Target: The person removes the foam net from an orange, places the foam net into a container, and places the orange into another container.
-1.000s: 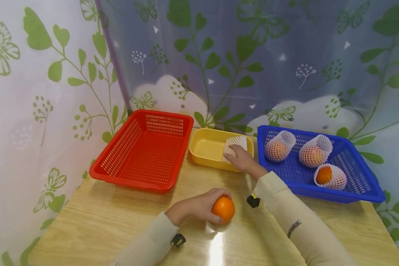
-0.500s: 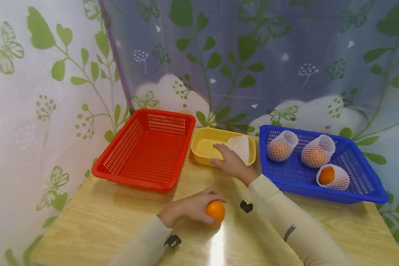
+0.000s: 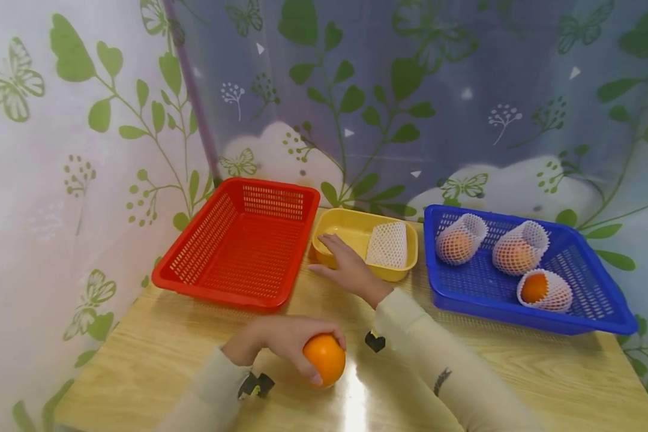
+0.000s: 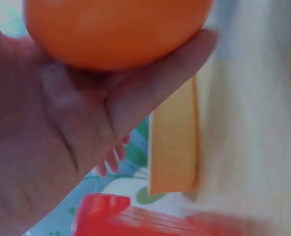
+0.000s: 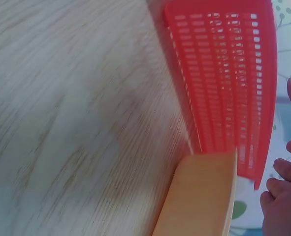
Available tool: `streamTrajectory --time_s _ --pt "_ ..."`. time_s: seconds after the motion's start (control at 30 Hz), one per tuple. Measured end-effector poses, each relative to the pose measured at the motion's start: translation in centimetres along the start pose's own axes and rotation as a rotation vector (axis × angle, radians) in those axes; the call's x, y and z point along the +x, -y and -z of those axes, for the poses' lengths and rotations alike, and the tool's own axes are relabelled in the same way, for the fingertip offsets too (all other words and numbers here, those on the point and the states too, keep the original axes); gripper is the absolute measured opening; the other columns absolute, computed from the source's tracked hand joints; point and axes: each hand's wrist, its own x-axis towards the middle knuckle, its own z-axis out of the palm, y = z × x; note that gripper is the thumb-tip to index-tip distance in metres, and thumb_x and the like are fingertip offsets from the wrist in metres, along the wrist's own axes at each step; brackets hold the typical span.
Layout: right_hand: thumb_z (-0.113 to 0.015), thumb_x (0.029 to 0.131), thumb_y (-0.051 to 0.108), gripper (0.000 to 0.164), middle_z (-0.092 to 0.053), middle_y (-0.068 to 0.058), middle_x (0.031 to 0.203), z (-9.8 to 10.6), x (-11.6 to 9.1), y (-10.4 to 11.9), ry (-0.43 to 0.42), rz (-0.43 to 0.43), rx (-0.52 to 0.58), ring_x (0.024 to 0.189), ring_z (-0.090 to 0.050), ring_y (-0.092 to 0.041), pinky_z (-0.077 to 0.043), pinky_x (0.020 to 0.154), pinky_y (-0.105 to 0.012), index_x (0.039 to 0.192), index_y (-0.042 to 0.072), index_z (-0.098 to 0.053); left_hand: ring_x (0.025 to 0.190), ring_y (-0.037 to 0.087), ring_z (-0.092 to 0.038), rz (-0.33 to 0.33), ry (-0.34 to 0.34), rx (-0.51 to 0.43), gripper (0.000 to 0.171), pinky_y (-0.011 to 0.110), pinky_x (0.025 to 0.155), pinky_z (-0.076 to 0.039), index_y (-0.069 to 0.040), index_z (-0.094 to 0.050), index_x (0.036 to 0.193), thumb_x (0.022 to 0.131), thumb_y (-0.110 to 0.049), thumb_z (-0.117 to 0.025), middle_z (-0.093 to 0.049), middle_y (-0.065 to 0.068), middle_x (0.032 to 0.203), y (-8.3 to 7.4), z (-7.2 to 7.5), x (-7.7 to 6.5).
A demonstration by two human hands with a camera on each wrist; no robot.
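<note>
My left hand [image 3: 290,339] grips a bare orange [image 3: 326,360] over the front of the table, thumb on the near side and fingers over the far side. In the left wrist view the orange [image 4: 115,29] fills the top, cradled against the palm. My right hand [image 3: 351,270] hovers by the near left rim of the yellow tray [image 3: 340,225], holding nothing, its fingers extended. A white foam net sleeve [image 3: 387,245] lies inside the tray's right half. At the right wrist view's edge, part of the right hand [image 5: 285,191] shows, with its fingers spread.
To the left stands a red basket [image 3: 234,294]. A blue basket [image 3: 486,309] on the right holds several fruits in foam nets, one an orange [image 3: 534,288] partly exposed. All rest on a wooden table [image 3: 156,354] before a leaf-patterned curtain [image 3: 378,90].
My right hand has left the foam net in the yellow tray and moved left and nearer. The left hand has drawn the orange left and toward me.
</note>
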Motion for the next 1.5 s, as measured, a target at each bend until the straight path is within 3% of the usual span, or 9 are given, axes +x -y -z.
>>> streamTrajectory --time_s 0.13,0.33,0.5,0.73,0.93,1.17,1.3,1.4,1.5 --pt "-0.065 0.091 0.044 0.076 -0.030 -0.014 0.156 -0.5 0.8 1.1 0.022 0.023 -0.014 0.146 -0.020 -0.030 -0.020 0.117 -0.045 0.150 0.005 -0.035 0.101 0.002 -0.054 -0.067 0.094 -0.010 0.054 0.024 0.087 -0.051 -0.012 -0.049 0.122 0.078 -0.018 -0.080 -0.057 -0.003 0.116 -1.0 0.9 -0.9" --pt "-0.066 0.089 0.048 0.078 -0.026 -0.010 0.158 -1.5 1.3 2.4 0.057 0.045 -0.040 0.147 -0.018 -0.028 -0.019 0.118 -0.044 0.149 0.008 -0.038 0.109 0.008 -0.053 -0.196 0.137 -0.112 0.059 0.031 0.093 -0.050 -0.009 -0.045 0.130 0.081 -0.008 -0.078 -0.054 0.005 0.125 -2.1 2.6 -2.2" --pt "-0.066 0.089 0.050 0.078 -0.023 -0.008 0.159 -2.0 1.4 3.2 0.088 0.032 -0.061 0.147 -0.015 -0.026 -0.019 0.118 -0.044 0.148 0.007 -0.039 0.113 0.017 -0.052 -0.282 0.113 -0.159 0.058 0.037 0.094 -0.050 -0.007 -0.046 0.136 0.087 -0.019 -0.074 -0.053 0.012 0.131 -1.8 4.4 -3.7" --pt "-0.066 0.089 0.046 0.076 -0.024 -0.010 0.159 -1.7 1.5 3.6 0.100 0.036 -0.100 0.147 -0.017 -0.028 -0.018 0.118 -0.045 0.147 0.005 -0.040 0.109 0.023 -0.054 -0.260 0.091 -0.234 0.057 0.039 0.088 -0.051 -0.012 -0.051 0.134 0.086 -0.033 -0.074 -0.057 0.007 0.128 -1.0 7.0 -5.2" --pt "-0.064 0.093 0.031 0.065 -0.023 -0.011 0.159 -1.6 1.6 3.6 0.129 0.036 -0.139 0.147 -0.016 -0.031 -0.016 0.118 -0.046 0.147 0.004 -0.039 0.120 0.027 -0.051 -0.451 0.064 -0.417 0.057 0.042 0.096 -0.048 -0.019 -0.049 0.140 0.089 -0.037 -0.069 -0.050 0.004 0.140 0.3 9.0 -5.1" --pt "-0.063 0.091 0.049 0.075 -0.024 -0.009 0.159 -2.0 1.8 3.6 0.132 0.013 -0.144 0.147 -0.016 -0.030 -0.014 0.119 -0.043 0.150 0.012 -0.036 0.125 0.031 -0.050 -0.790 -0.148 -0.881 0.056 0.044 0.100 -0.046 -0.018 -0.043 0.141 0.092 -0.031 -0.067 -0.043 0.013 0.143 1.1 11.4 -4.9" --pt "-0.060 0.089 0.057 0.082 -0.021 -0.008 0.160 -2.0 1.7 3.7 0.142 -0.020 -0.144 0.148 -0.013 -0.028 -0.014 0.119 -0.041 0.150 0.008 -0.035 0.127 0.039 -0.047 -0.929 -0.304 -1.087 0.056 0.047 0.101 -0.046 -0.017 -0.045 0.140 0.091 -0.029 -0.070 -0.043 0.018 0.141 1.1 13.0 -4.6" --pt "-0.060 0.090 0.056 0.082 -0.020 -0.008 0.160 -1.9 1.7 3.7 0.140 -0.021 -0.147 0.148 -0.013 -0.028 -0.014 0.119 -0.041 0.150 0.007 -0.035 0.123 0.041 -0.050 -0.969 -0.482 -1.275 0.058 0.046 0.098 -0.048 -0.014 -0.048 0.136 0.086 -0.025 -0.075 -0.048 0.020 0.135 1.1 14.2 -4.6" --pt "-0.059 0.091 0.056 0.081 -0.019 -0.009 0.160 -1.7 1.5 3.7 0.144 -0.014 -0.163 0.148 -0.013 -0.029 -0.013 0.119 -0.040 0.150 0.007 -0.034 0.118 0.042 -0.053 -0.954 -0.762 -1.467 0.058 0.046 0.096 -0.050 -0.012 -0.049 0.135 0.085 -0.027 -0.076 -0.052 0.019 0.130 1.2 15.5 -4.6"
